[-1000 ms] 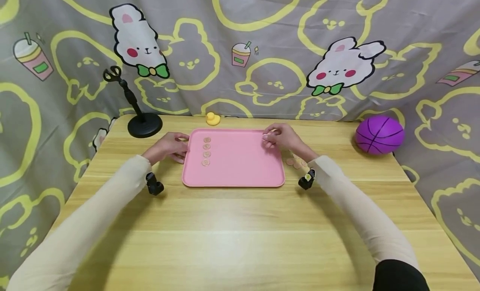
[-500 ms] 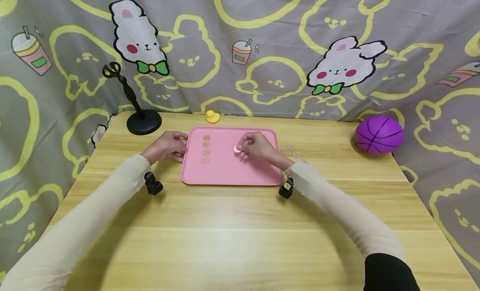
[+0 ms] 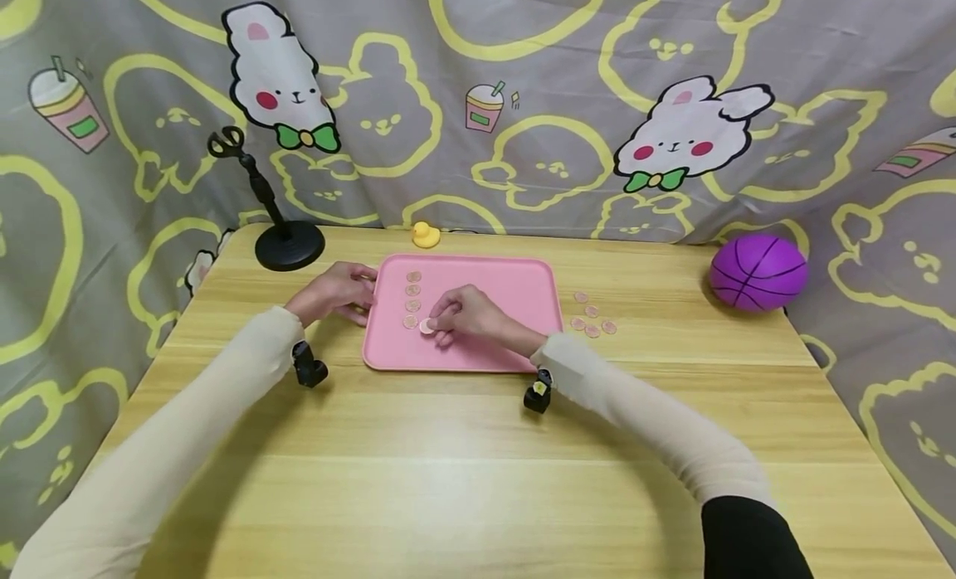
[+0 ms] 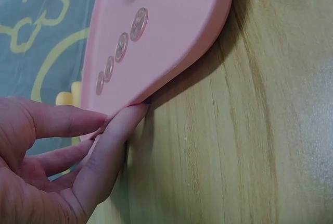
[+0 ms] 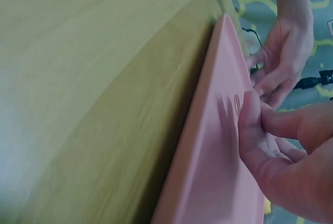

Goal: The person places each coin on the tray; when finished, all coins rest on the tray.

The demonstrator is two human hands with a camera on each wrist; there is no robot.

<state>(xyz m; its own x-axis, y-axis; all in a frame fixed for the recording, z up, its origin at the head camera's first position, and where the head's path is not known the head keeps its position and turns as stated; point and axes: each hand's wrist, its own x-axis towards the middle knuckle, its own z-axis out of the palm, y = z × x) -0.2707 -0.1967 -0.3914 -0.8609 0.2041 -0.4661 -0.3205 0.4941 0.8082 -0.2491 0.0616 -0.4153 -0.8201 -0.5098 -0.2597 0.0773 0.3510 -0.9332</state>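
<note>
The pink tray (image 3: 515, 284) lies on the wooden table, with a column of several small copper-coloured coins (image 3: 413, 305) along its left side. My left hand (image 3: 339, 293) is at the tray's left edge; in the left wrist view the thumb and a finger (image 4: 67, 120) pinch the rim. Over the tray, my right hand (image 3: 470, 313) pinches another coin (image 3: 426, 326) between thumb and fingertips, close beside the nearest coin of the column. That held coin is hidden behind the fingers in the right wrist view.
Several loose coins (image 3: 592, 331) lie on the table right of the tray. A yellow rubber duck (image 3: 426, 235) sits behind it. The black stand (image 3: 290, 245) is at back left, a purple ball (image 3: 758, 272) at back right. A patterned curtain (image 3: 553, 90) hangs behind.
My right hand has moved from the tray's right edge leftward and nearer across the tray, carrying a coin to the column. The left hand has stayed at the left edge.
</note>
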